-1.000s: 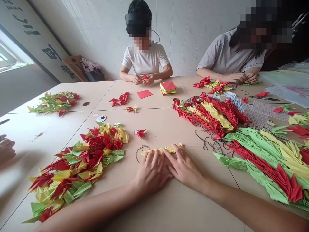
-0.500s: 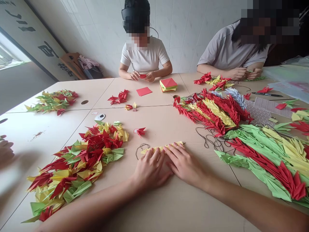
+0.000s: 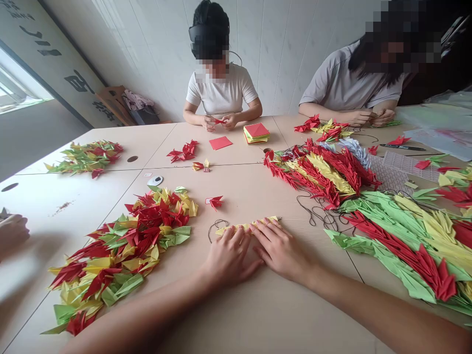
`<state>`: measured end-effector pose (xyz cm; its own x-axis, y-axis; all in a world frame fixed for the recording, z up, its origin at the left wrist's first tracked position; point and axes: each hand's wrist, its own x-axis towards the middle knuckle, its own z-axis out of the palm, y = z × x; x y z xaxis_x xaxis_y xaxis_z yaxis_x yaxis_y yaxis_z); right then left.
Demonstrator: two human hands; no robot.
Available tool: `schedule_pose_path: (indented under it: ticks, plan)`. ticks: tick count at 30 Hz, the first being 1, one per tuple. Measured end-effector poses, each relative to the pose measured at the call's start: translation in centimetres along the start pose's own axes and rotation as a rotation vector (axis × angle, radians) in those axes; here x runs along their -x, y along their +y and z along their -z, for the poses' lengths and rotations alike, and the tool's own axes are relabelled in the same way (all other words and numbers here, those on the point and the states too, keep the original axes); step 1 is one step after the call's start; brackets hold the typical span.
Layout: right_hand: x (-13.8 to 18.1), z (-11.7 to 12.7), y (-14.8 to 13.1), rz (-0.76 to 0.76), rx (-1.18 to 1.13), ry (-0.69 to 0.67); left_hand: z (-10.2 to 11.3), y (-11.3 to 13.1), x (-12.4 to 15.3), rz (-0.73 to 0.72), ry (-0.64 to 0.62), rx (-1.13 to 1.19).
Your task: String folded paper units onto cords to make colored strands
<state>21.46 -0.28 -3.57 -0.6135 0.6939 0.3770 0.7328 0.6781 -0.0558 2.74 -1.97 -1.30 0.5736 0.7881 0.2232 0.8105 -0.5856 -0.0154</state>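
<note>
My left hand [image 3: 229, 255] and my right hand [image 3: 280, 248] lie flat side by side on the table, fingers stretched out. Their fingertips press on a strip of folded yellow paper cranes [image 3: 246, 226] strung in a row. A thin dark string [image 3: 215, 226] curls out from the strip's left end. A single red paper crane [image 3: 215, 202] lies a little beyond it. To my left spreads a heap of red, yellow and green cranes [image 3: 121, 248].
Long strung rows of red, yellow and green cranes [image 3: 387, 231] cover the right side. A stack of square papers [image 3: 256, 133] and a red sheet [image 3: 220, 143] lie near a person folding opposite. Another person folds at the far right. Someone's hand [image 3: 13, 231] rests at the left edge.
My hands have stayed pressed on the yellow strip; only the view has shifted slightly. The person opposite keeps folding a red piece.
</note>
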Motion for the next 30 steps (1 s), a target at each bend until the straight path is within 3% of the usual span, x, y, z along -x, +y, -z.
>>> schedule_pose_path:
  ticks: [10, 16, 19, 24, 30]
  plan:
    - [-0.3, 1.5, 0.4, 0.009, 0.020, 0.031, 1.6, -1.6, -0.4, 0.016, 0.084, 0.112]
    - [-0.4, 2.0, 2.5, 0.028, 0.064, 0.121, 1.8, -2.6, -0.2, 0.086, 0.157, 0.190]
    - [-0.3, 2.3, 3.7, 0.000, 0.014, 0.132, 1.8, -2.9, -0.1, 0.162, 0.117, 0.200]
    - [-0.2, 2.3, 4.0, -0.035, -0.087, 0.042, 1.7, -2.8, -0.3, 0.342, 0.003, 0.096]
    - [-0.3, 1.6, 4.0, -0.044, -0.075, 0.031, 1.1, -2.8, -0.5, 0.344, -0.069, 0.138]
